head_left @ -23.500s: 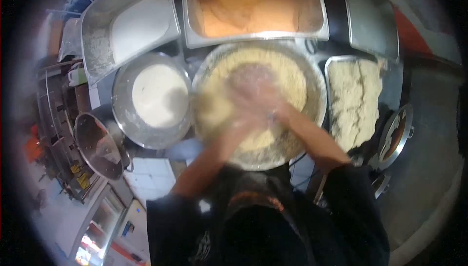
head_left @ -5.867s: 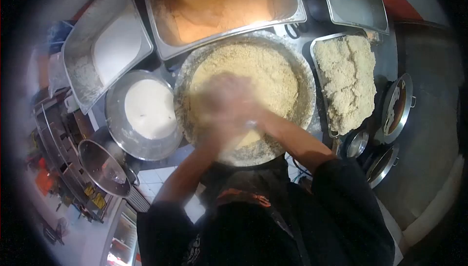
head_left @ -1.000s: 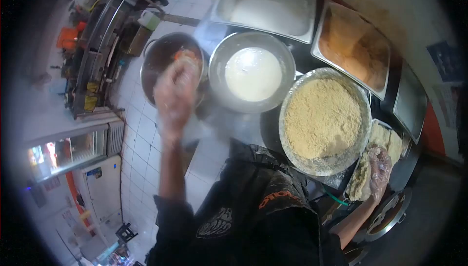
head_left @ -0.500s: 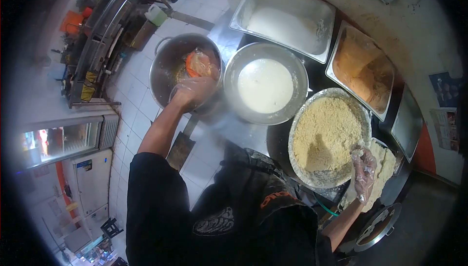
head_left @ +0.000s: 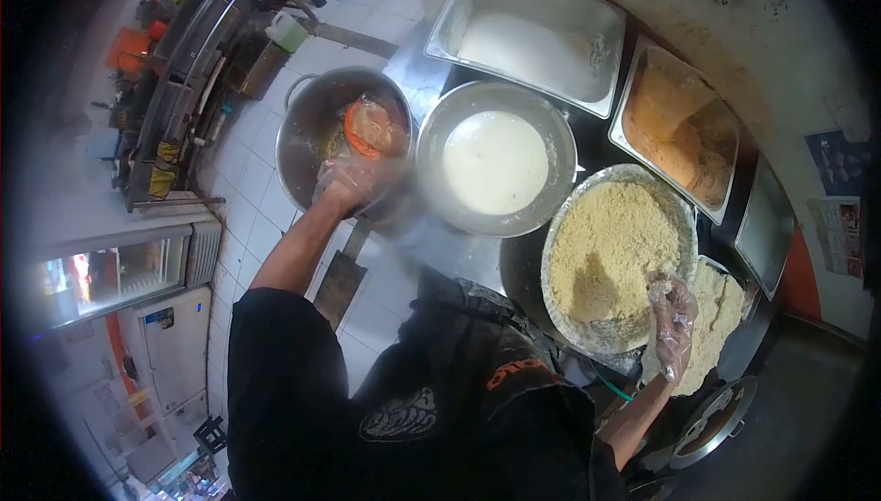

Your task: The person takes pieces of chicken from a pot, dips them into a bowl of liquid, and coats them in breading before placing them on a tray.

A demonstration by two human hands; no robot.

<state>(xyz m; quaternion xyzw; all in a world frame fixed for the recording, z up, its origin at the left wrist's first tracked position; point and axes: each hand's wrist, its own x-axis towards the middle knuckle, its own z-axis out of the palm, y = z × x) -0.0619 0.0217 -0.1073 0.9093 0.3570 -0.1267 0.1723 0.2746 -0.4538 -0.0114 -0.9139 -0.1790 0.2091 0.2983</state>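
Observation:
My left hand (head_left: 353,180), in a clear plastic glove, reaches over the near rim of a deep metal pot (head_left: 295,148). Its fingers are smeared by motion, so their grip does not show. Beyond them in the pot lies an orange, rounded object (head_left: 360,139) with pale pieces, apparently raw meat (head_left: 378,121), against it. At the right rim of a wide bowl of yellowish crumbs (head_left: 615,244) is my right hand (head_left: 673,322), also gloved. Its fingers are bunched together and crusted with crumbs; whatever they hold is hidden.
Between them stands a bowl of white batter (head_left: 496,161). Behind are metal pans with white powder (head_left: 523,47) and orange-brown powder (head_left: 674,139). Crumb-coated pieces (head_left: 716,317) lie on a tray at right, near a round metal vessel (head_left: 711,432).
My left hand has drawn slightly back toward me, exposing more of the orange object. My right hand has shifted a little left over the crumb bowl's rim. The view has shifted slightly.

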